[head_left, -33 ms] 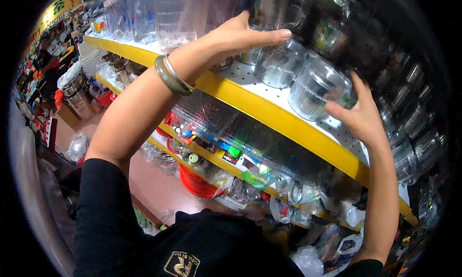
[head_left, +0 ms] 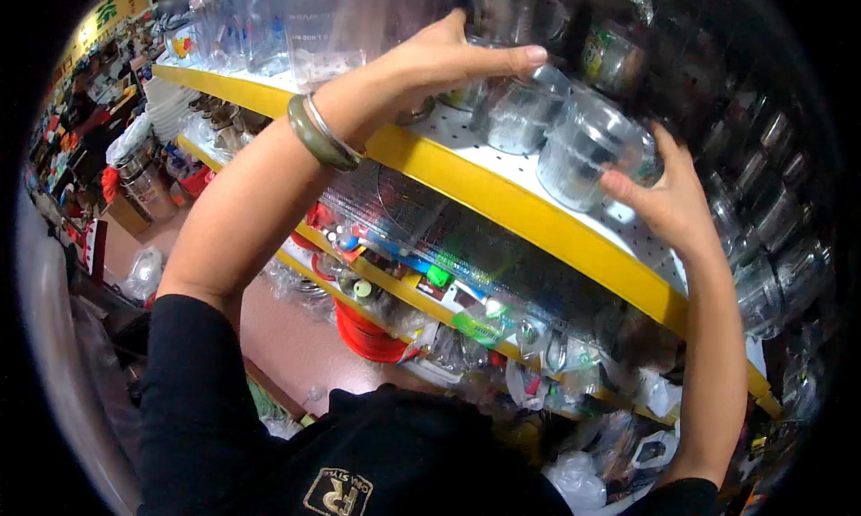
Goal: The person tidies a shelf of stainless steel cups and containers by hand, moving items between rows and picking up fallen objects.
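A clear, ribbed glass tumbler (head_left: pixel 578 153) leans a little at the front of the white perforated shelf (head_left: pixel 448 135). My right hand (head_left: pixel 668 193) is round its right side, thumb in front and fingers behind. A second clear glass tumbler (head_left: pixel 518 112) stands just left of it. Over that one reaches my left hand (head_left: pixel 453 60), thumb stretched out and one finger raised; its other fingers are hidden. On my left wrist are a green bangle (head_left: pixel 314 139) and a thin silver one.
The shelf has a yellow front edge (head_left: pixel 502 207). Tall clear containers (head_left: pixel 327 32) stand at its left, more glassware (head_left: pixel 771 283) at the right. Lower shelves hold packaged goods, with a red basin (head_left: pixel 368 337) below. More glass jars (head_left: pixel 610 54) stand behind.
My right hand and the ribbed tumbler have shifted slightly back, away from the shelf's edge. My left hand has hardly moved.
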A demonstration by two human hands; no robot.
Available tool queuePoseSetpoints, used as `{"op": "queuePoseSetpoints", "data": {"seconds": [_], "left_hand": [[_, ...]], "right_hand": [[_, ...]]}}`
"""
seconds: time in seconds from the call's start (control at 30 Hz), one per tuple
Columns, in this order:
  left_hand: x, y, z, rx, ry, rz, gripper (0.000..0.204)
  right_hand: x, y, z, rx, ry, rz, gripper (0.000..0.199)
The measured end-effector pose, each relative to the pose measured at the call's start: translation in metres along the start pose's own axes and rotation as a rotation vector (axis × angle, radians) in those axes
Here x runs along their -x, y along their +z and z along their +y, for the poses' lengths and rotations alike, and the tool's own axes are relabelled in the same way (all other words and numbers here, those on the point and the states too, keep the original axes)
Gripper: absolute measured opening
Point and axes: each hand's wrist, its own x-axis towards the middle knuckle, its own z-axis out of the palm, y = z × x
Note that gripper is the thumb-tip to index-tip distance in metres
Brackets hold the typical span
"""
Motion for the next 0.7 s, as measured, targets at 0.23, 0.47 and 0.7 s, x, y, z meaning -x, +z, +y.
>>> {"op": "queuePoseSetpoints", "data": {"seconds": [0.23,0.47,0.7], "left_hand": [[0.017,-0.031,0.03,-0.042,0.055,-0.033,0.119],[0.059,-0.11,0.071,0.111,0.136,0.264,0.078],[0.086,-0.065,0.028,-0.365,0.109,0.31,0.048]], "right_hand": [[0.008,-0.001,0.016,-0.06,-0.032,0.032,0.119],[0.065,-0.021,0.007,-0.187,0.006,0.206,0.097],[0.096,-0.002,0.009,-0.353,-0.072,0.311,0.07]]}}
